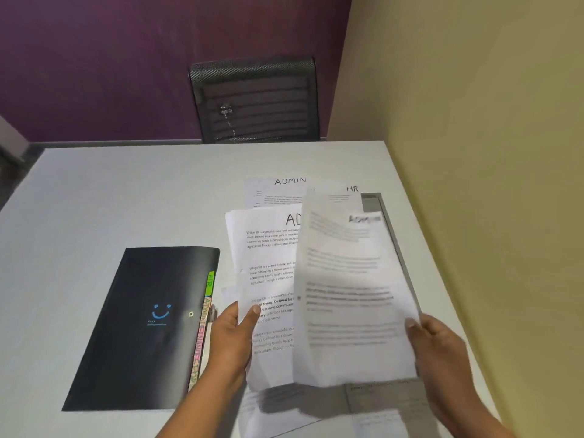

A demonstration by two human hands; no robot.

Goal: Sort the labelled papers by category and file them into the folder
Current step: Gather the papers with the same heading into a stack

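Gripping the ADMIN stack in our left hand beside the folder, we're pinching one sheet with our right hand, risking misfiling it if we're misreading its smeared label.

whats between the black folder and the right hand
In the head view, between the folder and the right hand are the left hand, gripping a paper stack, and the blurred sheet the right hand holds.

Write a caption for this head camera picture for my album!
Left hand holds printed papers, right hand a blurred sheet, beside a closed black folder.
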